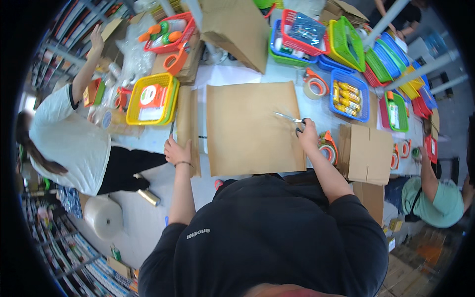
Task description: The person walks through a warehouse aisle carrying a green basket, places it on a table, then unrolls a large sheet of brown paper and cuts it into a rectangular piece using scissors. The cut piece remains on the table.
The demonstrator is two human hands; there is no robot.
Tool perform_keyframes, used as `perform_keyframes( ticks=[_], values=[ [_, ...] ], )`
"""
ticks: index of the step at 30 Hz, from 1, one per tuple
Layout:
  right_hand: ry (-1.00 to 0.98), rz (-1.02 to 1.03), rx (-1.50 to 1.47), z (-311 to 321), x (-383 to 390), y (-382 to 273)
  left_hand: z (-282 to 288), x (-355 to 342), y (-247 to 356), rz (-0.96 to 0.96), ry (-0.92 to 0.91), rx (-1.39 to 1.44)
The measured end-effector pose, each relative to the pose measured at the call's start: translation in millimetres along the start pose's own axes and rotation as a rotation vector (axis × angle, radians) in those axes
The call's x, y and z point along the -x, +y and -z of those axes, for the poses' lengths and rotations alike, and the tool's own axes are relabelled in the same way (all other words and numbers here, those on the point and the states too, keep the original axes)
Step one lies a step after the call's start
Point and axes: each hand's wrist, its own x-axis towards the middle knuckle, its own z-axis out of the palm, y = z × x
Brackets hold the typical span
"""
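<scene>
A large sheet of brown kraft paper (250, 131) lies flat on the table in front of me, its side edges slightly curled. Over its right edge, my right hand (308, 135) grips scissors (288, 117) with dark handles; the silver blades point left above the paper. To the sheet's left stands a narrow brown paper roll or folded strip (184, 116). My left hand (177, 150) rests at its near end, thumb spread away from the fingers. Just beyond those fingertips shows a thin dark strip (171, 127), too small to name.
Beyond my left hand is a yellow basket (151, 120). Orange tape dispensers (327, 148) and flattened cardboard (368, 154) lie right of the paper. A blue basket (367, 113) holds yellow tubes. A cardboard box (235, 32) stands behind. Co-workers (74, 133) are on both sides.
</scene>
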Motion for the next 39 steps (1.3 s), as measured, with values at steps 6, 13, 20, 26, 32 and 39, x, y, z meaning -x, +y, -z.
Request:
perform_keyframes(
  ticks=[6, 13, 20, 26, 32, 39],
  values=[
    [-0.050, 0.051, -0.044, -7, -12, 17, -4, -35, -27, 0.020, -0.392, 0.183],
    [-0.141, 0.020, 0.000, 1, -13, 17, -7, -49, -22, 0.054, -0.591, 0.319],
    [-0.085, 0.045, -0.047, 0, -12, 25, 133, -25, -2, 0.064, -0.918, 1.019],
    [-0.103, -0.019, -0.161, -9, -19, 41, 194, -13, 67, -0.092, -1.173, 1.419],
    [-0.105, -0.150, -0.269, -17, -26, 55, 90, 26, 169, -0.098, -1.355, 1.410],
    [-0.061, -0.334, -0.461, -26, -30, 69, -37, 95, 221, 0.286, -1.395, 1.361]
  ],
)
